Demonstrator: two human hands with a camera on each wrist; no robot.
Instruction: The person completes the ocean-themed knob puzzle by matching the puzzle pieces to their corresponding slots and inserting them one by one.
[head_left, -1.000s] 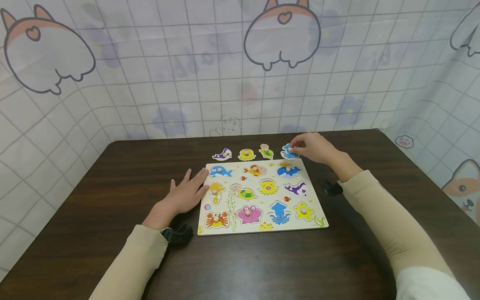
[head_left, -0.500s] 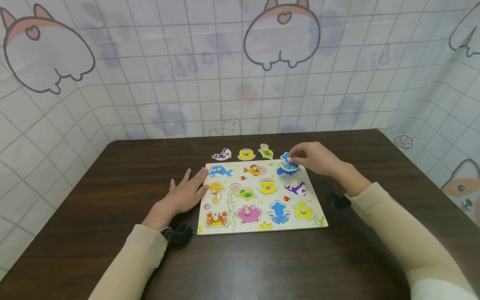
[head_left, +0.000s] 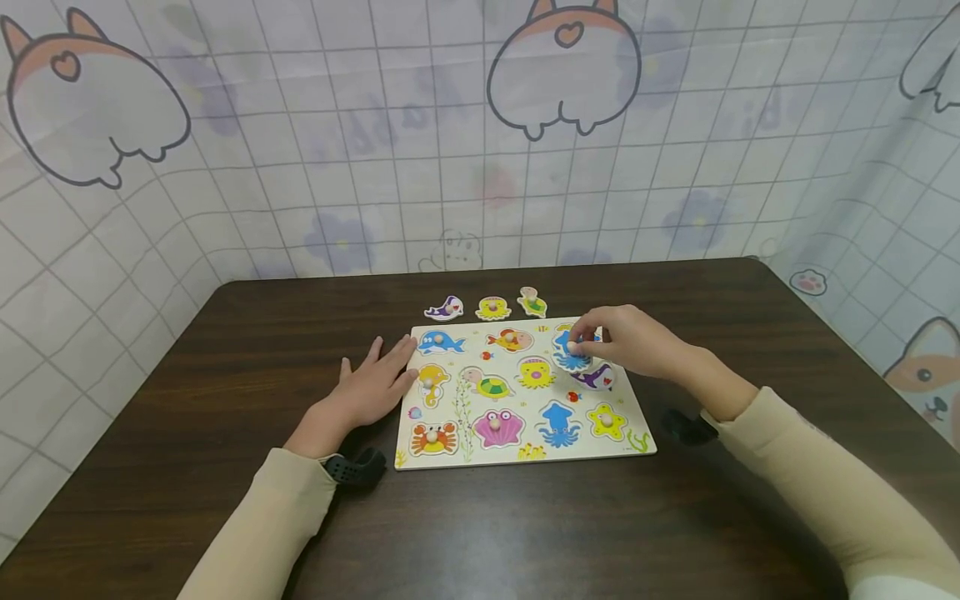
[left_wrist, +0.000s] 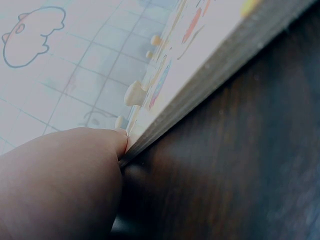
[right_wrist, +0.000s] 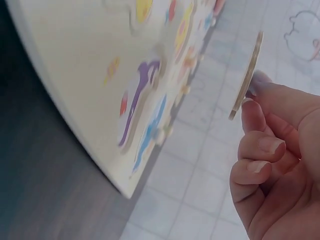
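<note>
My right hand (head_left: 637,340) pinches the small knob of a blue squid puzzle piece (head_left: 572,362) over the upper right part of the wooden puzzle board (head_left: 442,417). The piece overlaps the blue whale there, which is mostly hidden. In the right wrist view the squid piece (right_wrist: 247,77) shows edge-on, raised above the board, between thumb and fingertips. My left hand (head_left: 371,392) lies with spread fingers at the board's left edge; in the left wrist view a fingertip of this hand (left_wrist: 65,185) touches the board's edge (left_wrist: 210,75). A squid-shaped spot (head_left: 559,427) shows low on the board.
Behind the board lie a purple whale piece (head_left: 446,309), a yellow octopus piece (head_left: 492,309) and a green turtle piece (head_left: 532,302). Knobbed pieces, such as the crab (head_left: 433,440) and starfish (head_left: 607,423), sit in the board. A patterned cloth (head_left: 420,167) hangs behind the dark table (head_left: 225,400).
The right hand has lifted the blue squid piece from behind the board and brought it toward the person, over the board's upper right part. The left hand has stayed in place.
</note>
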